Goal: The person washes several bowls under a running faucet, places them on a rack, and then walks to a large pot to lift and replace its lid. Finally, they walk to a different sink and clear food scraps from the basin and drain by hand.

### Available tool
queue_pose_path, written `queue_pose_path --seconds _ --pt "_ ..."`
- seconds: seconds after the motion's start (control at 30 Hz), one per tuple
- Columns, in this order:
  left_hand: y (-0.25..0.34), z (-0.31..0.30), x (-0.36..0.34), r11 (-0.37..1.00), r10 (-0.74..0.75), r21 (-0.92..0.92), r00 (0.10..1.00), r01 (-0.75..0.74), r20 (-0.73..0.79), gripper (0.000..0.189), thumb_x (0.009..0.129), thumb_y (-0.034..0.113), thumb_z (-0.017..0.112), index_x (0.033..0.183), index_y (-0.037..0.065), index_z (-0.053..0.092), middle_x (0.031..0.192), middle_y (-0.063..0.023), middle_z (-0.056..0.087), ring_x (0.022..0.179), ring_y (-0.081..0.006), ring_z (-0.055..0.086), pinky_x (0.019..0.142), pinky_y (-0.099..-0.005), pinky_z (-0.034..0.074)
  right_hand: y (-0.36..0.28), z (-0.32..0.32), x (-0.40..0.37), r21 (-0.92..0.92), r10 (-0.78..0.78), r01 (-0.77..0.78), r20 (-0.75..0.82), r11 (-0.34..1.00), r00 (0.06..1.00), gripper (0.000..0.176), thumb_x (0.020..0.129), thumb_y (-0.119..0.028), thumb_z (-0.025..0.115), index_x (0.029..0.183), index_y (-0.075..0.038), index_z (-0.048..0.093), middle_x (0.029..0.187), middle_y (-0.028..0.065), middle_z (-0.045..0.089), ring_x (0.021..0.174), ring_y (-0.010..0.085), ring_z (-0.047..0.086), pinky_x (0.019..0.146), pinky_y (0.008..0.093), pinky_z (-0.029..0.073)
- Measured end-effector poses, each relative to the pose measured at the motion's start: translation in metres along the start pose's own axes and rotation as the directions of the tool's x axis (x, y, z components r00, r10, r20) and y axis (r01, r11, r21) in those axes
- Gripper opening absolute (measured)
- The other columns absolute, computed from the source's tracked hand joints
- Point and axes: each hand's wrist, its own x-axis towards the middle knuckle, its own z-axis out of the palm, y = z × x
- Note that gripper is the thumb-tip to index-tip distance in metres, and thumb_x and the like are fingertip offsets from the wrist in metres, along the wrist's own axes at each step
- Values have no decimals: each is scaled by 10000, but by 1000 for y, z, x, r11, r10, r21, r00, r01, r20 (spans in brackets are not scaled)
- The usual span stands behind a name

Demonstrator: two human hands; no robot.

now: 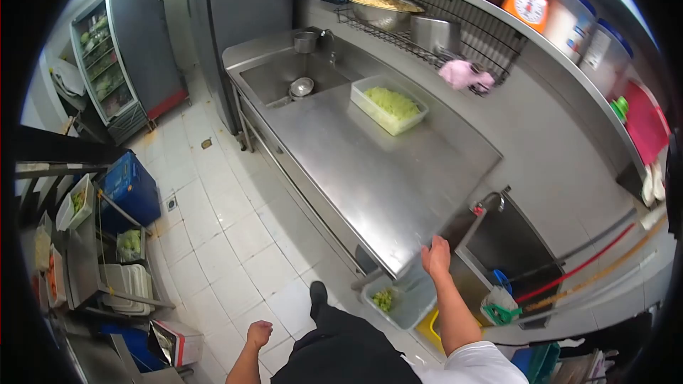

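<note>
My left hand hangs over the tiled floor, fingers curled in, with nothing showing in it. Out in front on the right, my right hand is just past the near corner of the steel table; its fingers are loosely curled and nothing shows in them. Toward the far side of that table stands a white plastic tub of shredded light-green vegetable. Below my right hand, a translucent bin on the floor holds some green scraps.
Left of the tub, a sink holds a metal bowl. A second sink and several long handles are at right. Shelving with tubs lines the left side, near a blue box. White floor tiles run between.
</note>
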Motion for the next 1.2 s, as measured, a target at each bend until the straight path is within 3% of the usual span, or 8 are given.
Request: queue_pose_path --seconds 0.27,0.37,0.5,0.87,0.9,0.97,1.0,1.2 --pt "17 -129 -25 848 -453 -330 890 415 -47 117 690 57 589 793 9 620 676 -74 611 575 -138 573 519 -252 460 -115 123 139 -85 78 -62 208 995 975 584 759 -311 548 1216 12 380 1298 206 310 1207 384 256 996 435 217" --pt "-34 -144 -33 972 -139 -207 980 107 -144 93 694 39 579 774 -3 597 647 -71 591 522 -145 551 454 -248 436 -165 153 192 -51 82 -74 197 996 977 616 760 -318 544 1247 2 343 1330 222 246 1227 399 212 1008 446 188" --pt "45 -142 -40 662 -650 -588 746 464 -144 133 700 67 580 825 26 589 605 -69 552 490 -186 535 400 -354 413 -234 175 252 -100 17 14 295 995 955 616 765 -332 532 1280 -71 318 1349 219 212 1237 426 167 1010 479 158" --pt "-25 -251 157 966 -234 125 970 224 64 215 635 85 594 839 18 594 776 -112 613 669 -216 603 530 -382 487 -317 214 311 -97 149 -131 204 987 967 655 768 -433 518 1324 -206 256 1396 129 153 1266 410 83 991 566 76" --pt "-47 -285 199 852 -65 517 965 -79 254 219 591 122 600 802 60 609 763 -90 619 663 -226 599 567 -353 488 -317 215 313 -114 173 -152 205 982 963 665 765 -449 517 1326 -210 251 1399 125 143 1268 407 76 981 583 73" --pt "-54 -332 270 871 59 487 998 -66 30 118 635 101 551 735 103 615 682 -53 610 605 -173 590 510 -310 481 -313 211 314 -159 221 -189 223 969 949 675 763 -465 516 1328 -214 245 1403 121 133 1270 405 68 971 601 70" --pt "-12 -365 300 564 267 775 951 -285 155 104 630 105 529 692 83 609 710 -98 613 650 -238 591 568 -347 480 -316 208 317 -157 231 -197 236 968 944 688 759 -476 516 1331 -214 238 1405 120 124 1272 403 66 959 618 71" --pt "281 -437 452 862 325 466 923 -200 -204 210 739 177 522 872 35 603 848 -171 591 841 -337 554 736 -387 446 -325 203 330 -161 297 -263 243 951 924 730 736 -489 539 1336 -213 229 1410 119 107 1273 403 64 933 646 79"
